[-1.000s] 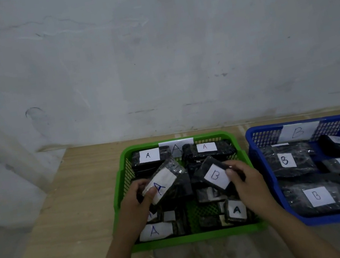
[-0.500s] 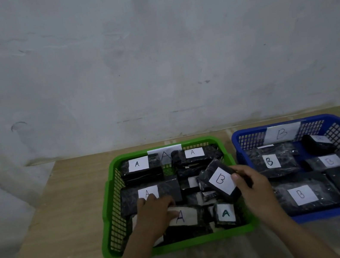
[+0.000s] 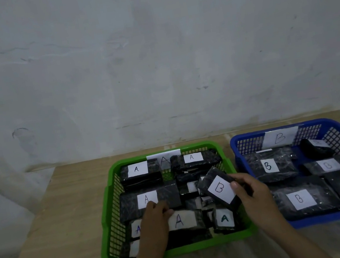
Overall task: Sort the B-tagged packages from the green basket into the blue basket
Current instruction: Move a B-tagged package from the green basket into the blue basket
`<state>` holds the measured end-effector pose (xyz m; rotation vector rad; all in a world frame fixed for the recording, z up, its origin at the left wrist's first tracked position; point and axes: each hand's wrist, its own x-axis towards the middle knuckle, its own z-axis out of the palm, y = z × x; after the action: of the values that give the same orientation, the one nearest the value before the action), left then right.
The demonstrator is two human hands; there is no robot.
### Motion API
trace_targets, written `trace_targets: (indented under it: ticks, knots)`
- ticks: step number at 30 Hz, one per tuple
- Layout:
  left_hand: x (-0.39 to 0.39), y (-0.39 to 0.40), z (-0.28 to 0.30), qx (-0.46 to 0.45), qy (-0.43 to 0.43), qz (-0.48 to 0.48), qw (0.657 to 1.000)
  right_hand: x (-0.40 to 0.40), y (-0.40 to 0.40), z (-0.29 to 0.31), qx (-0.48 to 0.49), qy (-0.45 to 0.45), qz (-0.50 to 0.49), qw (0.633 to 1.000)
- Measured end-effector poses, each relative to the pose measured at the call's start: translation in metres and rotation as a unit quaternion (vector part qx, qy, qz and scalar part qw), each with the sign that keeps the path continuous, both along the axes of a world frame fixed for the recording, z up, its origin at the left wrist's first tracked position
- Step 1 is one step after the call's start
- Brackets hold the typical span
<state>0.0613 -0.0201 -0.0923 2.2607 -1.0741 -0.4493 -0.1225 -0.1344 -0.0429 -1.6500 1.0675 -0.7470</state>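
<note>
Fingers of the right hand (image 3: 252, 196) pinch the B package (image 3: 219, 188) over the green basket (image 3: 226, 157); left hand (image 3: 155, 216) covers A packages (image 3: 180, 221), its finger state I cannot tell.

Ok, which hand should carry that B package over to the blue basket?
Right. The right hand already grips the B package on the side nearest the blue basket; the left hand rests on A packages in the green basket.

Dim, flat, bluish light with faint shadows, soft focus throughout, and wide-angle bending at the edges
</note>
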Motion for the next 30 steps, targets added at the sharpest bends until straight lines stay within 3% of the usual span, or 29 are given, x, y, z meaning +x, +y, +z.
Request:
trace_targets:
  ticks: [4, 10, 12, 16, 18, 21, 25, 27, 30]
  knots:
    - [0.003, 0.000, -0.003, -0.034, 0.048, 0.037, 0.998, -0.008, -0.002, 0.000, 0.005, -0.003, -0.010, 1.000]
    - [-0.001, -0.003, -0.005, -0.041, 0.045, 0.088, 0.994, -0.014, -0.002, -0.002, 0.010, 0.000, -0.013, 1.000]
    - [-0.001, -0.003, -0.004, -0.014, 0.004, 0.074, 0.997, -0.015, -0.002, -0.002, 0.011, -0.001, -0.012, 1.000]
    - [-0.005, -0.005, 0.006, 0.079, -0.182, -0.002, 0.980, -0.019, -0.004, -0.001, 0.010, -0.002, -0.011, 1.000]
    - [-0.013, -0.011, 0.011, 0.032, -0.201, -0.032, 0.979, -0.023, -0.006, -0.001, 0.007, 0.007, -0.012, 1.000]
    - [-0.040, -0.027, 0.033, -0.093, -0.054, -0.035, 0.994, -0.030, -0.010, -0.001, 0.001, 0.020, -0.009, 1.000]
    - [-0.080, -0.054, 0.051, -0.127, 0.162, -0.096, 0.974, -0.046, -0.018, 0.001, -0.022, 0.044, 0.009, 0.999]
    - [-0.096, -0.064, 0.053, -0.131, 0.207, -0.132, 0.961, -0.056, -0.024, 0.003, -0.026, 0.049, 0.021, 0.998]
    - [-0.115, -0.078, 0.052, -0.124, 0.206, -0.140, 0.961, -0.074, -0.035, 0.003, -0.004, 0.029, 0.010, 1.000]
